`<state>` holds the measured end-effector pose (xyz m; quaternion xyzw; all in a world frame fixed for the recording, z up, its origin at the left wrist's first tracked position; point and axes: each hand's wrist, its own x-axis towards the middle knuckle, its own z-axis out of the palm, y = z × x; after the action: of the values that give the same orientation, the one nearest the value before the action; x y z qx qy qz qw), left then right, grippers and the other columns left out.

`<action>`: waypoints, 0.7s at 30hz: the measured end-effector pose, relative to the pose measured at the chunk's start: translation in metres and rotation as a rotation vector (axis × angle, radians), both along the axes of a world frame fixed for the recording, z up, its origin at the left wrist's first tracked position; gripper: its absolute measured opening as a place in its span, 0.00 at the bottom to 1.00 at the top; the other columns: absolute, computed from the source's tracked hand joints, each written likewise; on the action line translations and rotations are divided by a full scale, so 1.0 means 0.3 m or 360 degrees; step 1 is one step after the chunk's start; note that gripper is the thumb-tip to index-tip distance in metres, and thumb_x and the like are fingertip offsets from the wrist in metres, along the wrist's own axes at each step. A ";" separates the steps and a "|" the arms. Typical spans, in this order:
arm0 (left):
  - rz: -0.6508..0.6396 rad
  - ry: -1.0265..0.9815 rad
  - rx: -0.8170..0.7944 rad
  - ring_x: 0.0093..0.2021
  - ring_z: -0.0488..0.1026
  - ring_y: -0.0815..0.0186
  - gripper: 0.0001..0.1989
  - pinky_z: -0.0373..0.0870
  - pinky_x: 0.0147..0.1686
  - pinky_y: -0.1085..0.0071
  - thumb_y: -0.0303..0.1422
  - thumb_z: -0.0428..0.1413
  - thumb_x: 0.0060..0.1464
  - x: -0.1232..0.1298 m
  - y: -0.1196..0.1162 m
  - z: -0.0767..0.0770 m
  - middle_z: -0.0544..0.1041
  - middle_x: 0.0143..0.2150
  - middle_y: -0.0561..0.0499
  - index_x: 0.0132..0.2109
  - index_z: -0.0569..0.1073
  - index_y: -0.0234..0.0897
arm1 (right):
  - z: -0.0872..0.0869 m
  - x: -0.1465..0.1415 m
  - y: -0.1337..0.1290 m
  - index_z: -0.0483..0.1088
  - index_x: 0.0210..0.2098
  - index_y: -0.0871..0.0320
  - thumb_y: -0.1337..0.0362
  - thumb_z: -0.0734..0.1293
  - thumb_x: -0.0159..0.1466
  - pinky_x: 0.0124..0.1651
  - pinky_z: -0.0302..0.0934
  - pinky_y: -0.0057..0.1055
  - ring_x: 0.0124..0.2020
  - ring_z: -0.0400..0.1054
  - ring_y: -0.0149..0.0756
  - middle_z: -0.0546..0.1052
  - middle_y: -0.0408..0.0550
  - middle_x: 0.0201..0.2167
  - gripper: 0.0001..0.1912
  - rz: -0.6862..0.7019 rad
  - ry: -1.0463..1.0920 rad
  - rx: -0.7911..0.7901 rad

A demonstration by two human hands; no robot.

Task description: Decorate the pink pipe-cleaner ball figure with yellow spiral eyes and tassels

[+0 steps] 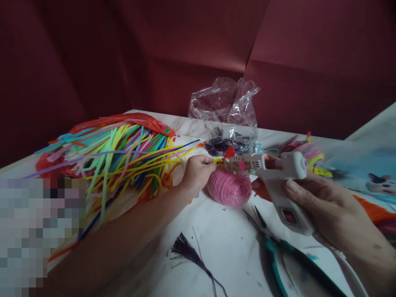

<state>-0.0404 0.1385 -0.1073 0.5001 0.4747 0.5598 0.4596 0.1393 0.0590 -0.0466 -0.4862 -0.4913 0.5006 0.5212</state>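
My right hand (328, 202) is wrapped round the grip of a white hot glue gun (280, 198), which points left. Its nozzle end is close to a small yellow fuzzy piece (218, 160) pinched in the fingertips of my left hand (199, 169); whether they touch I cannot tell. Just below lies a pink egg-shaped body (230, 189), wound in ridged rings like coiled pipe cleaner. A small red pointed piece (229, 152) shows behind the gun's front, partly hidden by it.
Colourful pipe cleaners (123, 152) spread over the left side on red plastic. A clear plastic bag (229, 111) with dark strands stands at the back. Green-and-black pliers (270, 255) and a dark purple tassel (188, 249) lie in front. More fuzzy pieces (309, 152) lie right.
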 end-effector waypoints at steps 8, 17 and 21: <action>-0.0005 0.0003 0.0006 0.16 0.53 0.76 0.03 0.51 0.18 0.76 0.29 0.55 0.38 -0.002 -0.005 0.003 0.62 0.15 0.60 0.21 0.70 0.36 | -0.009 0.003 0.005 0.78 0.34 0.49 0.53 0.79 0.36 0.15 0.66 0.26 0.20 0.73 0.42 0.80 0.49 0.26 0.25 -0.0027 0.0083 -0.0085; 0.0006 -0.0003 -0.0004 0.16 0.55 0.75 0.03 0.51 0.17 0.76 0.28 0.55 0.39 0.003 -0.002 0.001 0.63 0.16 0.59 0.21 0.70 0.36 | -0.020 0.066 -0.005 0.76 0.41 0.47 0.54 0.77 0.43 0.18 0.69 0.33 0.20 0.73 0.44 0.80 0.48 0.30 0.24 0.0044 0.0069 -0.0077; 0.0014 -0.0001 -0.0003 0.18 0.58 0.74 0.03 0.53 0.19 0.76 0.28 0.55 0.38 0.003 -0.001 0.003 0.62 0.15 0.59 0.20 0.70 0.36 | -0.017 0.061 -0.014 0.78 0.35 0.48 0.54 0.77 0.41 0.17 0.67 0.32 0.18 0.72 0.45 0.80 0.50 0.28 0.20 0.0020 0.0068 -0.0060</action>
<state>-0.0395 0.1381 -0.1064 0.4973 0.4773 0.5615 0.4577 0.1577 0.0547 -0.0518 -0.4821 -0.4735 0.5233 0.5192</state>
